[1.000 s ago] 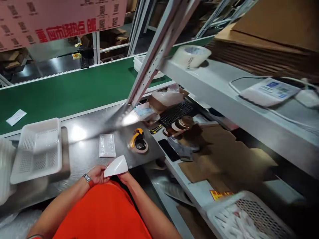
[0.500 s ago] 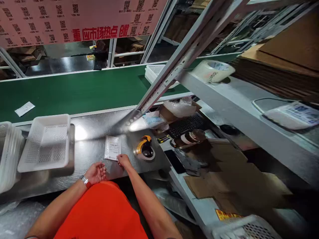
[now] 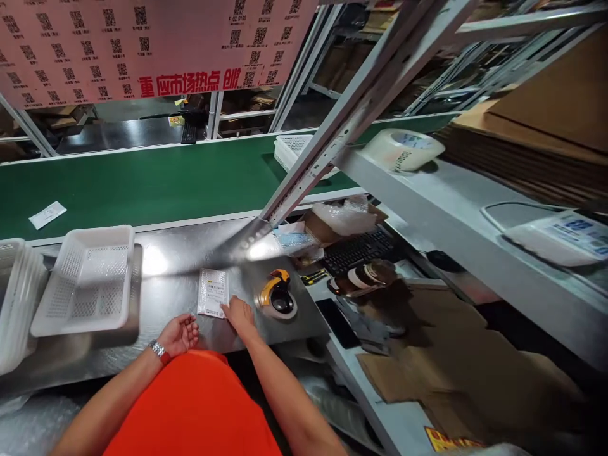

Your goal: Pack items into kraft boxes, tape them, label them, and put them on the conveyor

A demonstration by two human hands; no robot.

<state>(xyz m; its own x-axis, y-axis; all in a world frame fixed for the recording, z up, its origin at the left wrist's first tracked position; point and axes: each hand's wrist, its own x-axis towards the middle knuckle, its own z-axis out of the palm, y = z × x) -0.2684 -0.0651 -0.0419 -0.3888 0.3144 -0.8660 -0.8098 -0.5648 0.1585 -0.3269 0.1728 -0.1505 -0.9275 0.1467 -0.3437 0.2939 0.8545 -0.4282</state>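
A small white packet with a printed label (image 3: 213,292) lies flat on the steel worktop (image 3: 180,266). My right hand (image 3: 239,313) rests at the packet's lower right corner, its fingers touching that edge. Near my body, my left hand (image 3: 179,333) lies palm up with the fingers loosely curled and nothing in it; a metal watch sits on its wrist. A yellow and black tape dispenser (image 3: 278,296) stands just right of my right hand.
A white perforated tray (image 3: 88,280) lies on the worktop to the left, with stacked trays (image 3: 14,297) beside it. Behind runs a green conveyor belt (image 3: 156,180) with a slip of paper (image 3: 47,215). To the right are a keyboard (image 3: 358,248), cardboard sheets and a shelf with a tape roll (image 3: 403,149).
A second ago both hands held a white label sheet near my body. That sheet is gone from my hands; my right hand reached to the packet, which now shows a printed label.
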